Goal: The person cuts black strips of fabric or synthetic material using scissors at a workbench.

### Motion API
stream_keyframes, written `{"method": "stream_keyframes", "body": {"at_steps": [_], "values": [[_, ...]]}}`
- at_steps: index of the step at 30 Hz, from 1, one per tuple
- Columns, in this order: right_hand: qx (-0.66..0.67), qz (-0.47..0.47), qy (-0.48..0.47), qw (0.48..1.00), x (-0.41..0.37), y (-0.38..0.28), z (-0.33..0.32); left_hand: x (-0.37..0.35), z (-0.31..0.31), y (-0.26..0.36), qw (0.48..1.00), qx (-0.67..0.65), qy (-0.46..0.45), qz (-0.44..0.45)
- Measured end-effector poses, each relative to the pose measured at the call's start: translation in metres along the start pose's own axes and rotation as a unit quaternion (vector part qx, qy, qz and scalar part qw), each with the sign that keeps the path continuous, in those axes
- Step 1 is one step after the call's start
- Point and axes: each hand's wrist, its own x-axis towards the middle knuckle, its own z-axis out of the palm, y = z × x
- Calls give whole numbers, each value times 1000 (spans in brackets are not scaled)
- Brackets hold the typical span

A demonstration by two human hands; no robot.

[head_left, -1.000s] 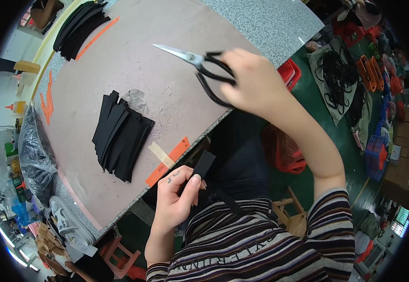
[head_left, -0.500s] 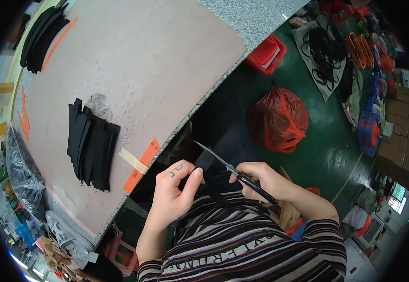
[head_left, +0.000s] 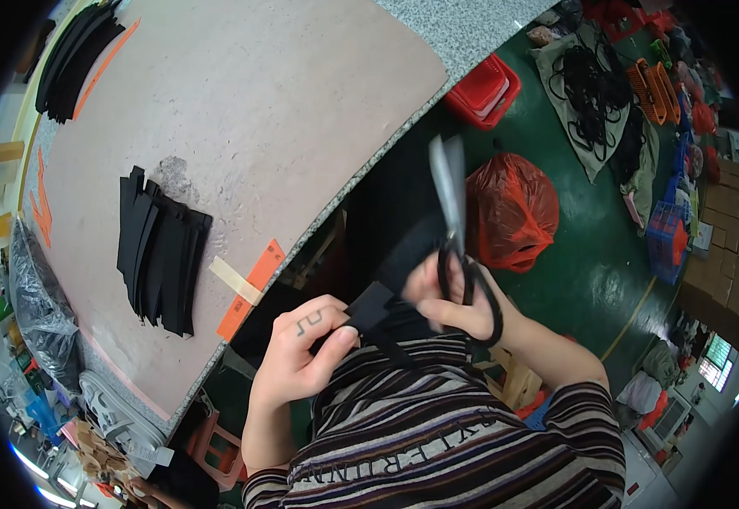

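Note:
My left hand [head_left: 312, 348] pinches a black fabric strip [head_left: 371, 307] between thumb and fingers, just beyond the table edge and above my lap. A narrower black length hangs down from it over the striped shirt. To its right, my right hand [head_left: 454, 297] is closed around the black handles of a pair of scissors [head_left: 449, 182]. The blades point up and away from me, smeared by motion, and are apart from the strip. On the table lies a stack of black strips [head_left: 162, 254], with uneven ends.
Another pile of black strips [head_left: 72, 59] lies at the table's far left. Orange and beige tape [head_left: 251, 288] marks the table edge [head_left: 348, 204]. Beyond that edge, a red plastic bag [head_left: 514, 212] and a red basket [head_left: 484, 92] stand on the green floor.
The scissors have swung away from the black strip, their blades turning from toward my left hand to upward. My left hand still holds the strip and has shifted slightly left.

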Motion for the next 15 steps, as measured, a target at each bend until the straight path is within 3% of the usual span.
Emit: {"method": "stream_keyframes", "body": {"at_steps": [2,6,11,14,15], "values": [[126,-60,-59,988,16,-2,12,0,-3,1,997,47,-7,54],[73,-53,-134,987,29,-5,21,-4,-3,7,994,103,23,28],[50,-66,-46,996,28,-3,41,-10,2,12,989,131,67,-10],[47,-12,-31,998,26,-15,45,-13,-1,8,983,171,58,21],[47,-20,-36,998,26,-17,46,-15,2,9,990,102,95,-12]]}}
